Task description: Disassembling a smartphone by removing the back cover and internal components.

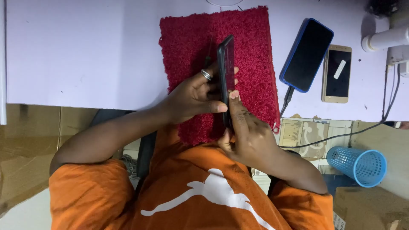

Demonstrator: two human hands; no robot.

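Both hands hold a black phone (226, 64) up on its edge above a red shaggy mat (251, 51) that lies on a white table (85, 51). My left hand (191, 96), with a silver ring on one finger, grips the phone's left side, thumb pressed across its lower part. At the phone's lower end, my right hand (247, 134) holds it from below and the right, fingertips against the edge. The phone's thin side faces me, so its screen is hidden.
A phone in a blue case (306, 53) lies right of the mat with a black cable (341, 136) plugged in. Beside it is a gold phone (337, 74) with a white sticker. A blue mesh basket (360, 164) lies on the floor, cardboard (25, 145) at left.
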